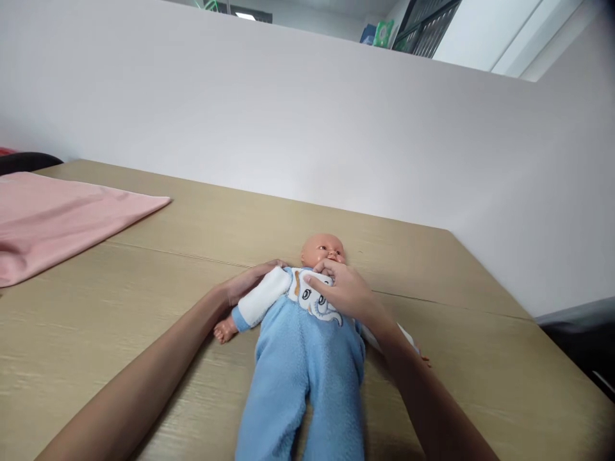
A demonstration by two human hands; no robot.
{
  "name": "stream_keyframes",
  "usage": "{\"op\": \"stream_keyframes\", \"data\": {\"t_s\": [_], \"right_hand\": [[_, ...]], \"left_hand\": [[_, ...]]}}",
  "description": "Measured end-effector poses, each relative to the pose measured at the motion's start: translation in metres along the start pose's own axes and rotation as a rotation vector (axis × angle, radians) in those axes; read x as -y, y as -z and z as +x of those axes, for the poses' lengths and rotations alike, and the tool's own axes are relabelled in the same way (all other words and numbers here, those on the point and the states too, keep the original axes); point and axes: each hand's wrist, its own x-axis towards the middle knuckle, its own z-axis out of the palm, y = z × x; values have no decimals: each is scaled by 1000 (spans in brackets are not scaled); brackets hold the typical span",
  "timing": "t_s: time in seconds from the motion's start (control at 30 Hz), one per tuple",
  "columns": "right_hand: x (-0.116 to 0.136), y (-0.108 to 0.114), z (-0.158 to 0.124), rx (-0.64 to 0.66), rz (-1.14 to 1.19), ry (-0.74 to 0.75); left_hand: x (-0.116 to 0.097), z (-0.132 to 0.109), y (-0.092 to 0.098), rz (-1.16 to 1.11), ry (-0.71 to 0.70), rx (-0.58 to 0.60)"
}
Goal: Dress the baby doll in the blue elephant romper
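Note:
A baby doll [307,358] lies on its back on the wooden table, its head pointing away from me. It wears a blue and white fleece outfit with an elephant face on the chest. My left hand [252,279] rests beside the doll's shoulder, behind the white sleeve; its fingertips are partly hidden there. Over the upper chest, just below the doll's chin, my right hand [343,289] has its thumb and fingers bent toward each other at the collar. Whether fabric is pinched between them is too small to tell.
A pink cloth [62,218] lies at the table's left side. Beyond the table [202,221] stands a pale wall [269,115]. Dark objects show past the table's right edge and at the far left.

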Motion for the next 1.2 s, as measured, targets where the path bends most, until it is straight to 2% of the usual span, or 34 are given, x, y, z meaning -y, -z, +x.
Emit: {"op": "stream_keyframes", "data": {"t_s": [0.07, 0.13, 0.23, 0.33, 0.43, 0.6, 0.73, 0.77, 0.83, 0.9, 0.93, 1.0, 1.1, 1.13, 1.2], "right_hand": [[-1, -1, 0, -9, -23, -1], [-1, 0, -2, -3, -60, -17], [1, 4, -5, 5, -137, -71], [1, 10, -8, -10, -246, -118], [0, 14, -10, -10, -311, -133], [-9, 20, -16, 14, -180, -89], [-36, 33, -46, 68, 6, -80], [-45, 37, -57, 72, 28, -80], [-66, 44, -84, 20, 30, -64], [-88, 51, -114, -118, -39, -45], [-99, 53, -128, -183, -79, -43], [-119, 55, -153, -241, -132, -54], [-141, 53, -177, -202, -156, -48], [-145, 50, -181, -179, -149, -49], [-152, 45, -186, -161, -70, -83]], "left_hand": [[-11, -5, 16, 45, 24, 154], [-22, -10, 27, 195, -9, 254], [-40, -17, 41, 495, -44, 301], [-54, -22, 52, 761, 44, 356], [-61, -24, 55, 958, 119, 437], [-58, -23, 51, 996, 126, 435], [-58, -25, 48, 1046, 119, 401], [-59, -27, 43, 1077, 69, 367], [-64, -32, 27, 1127, -132, 249], [-69, -38, -1, 1123, -382, 145], [-70, -40, -18, 1103, -475, 140], [-69, -41, -56, 1088, -594, 246], [-57, -29, -108, 1273, -641, 432], [-51, -22, -122, 1369, -636, 467], [-40, -8, -139, 1518, -648, 452]]}}
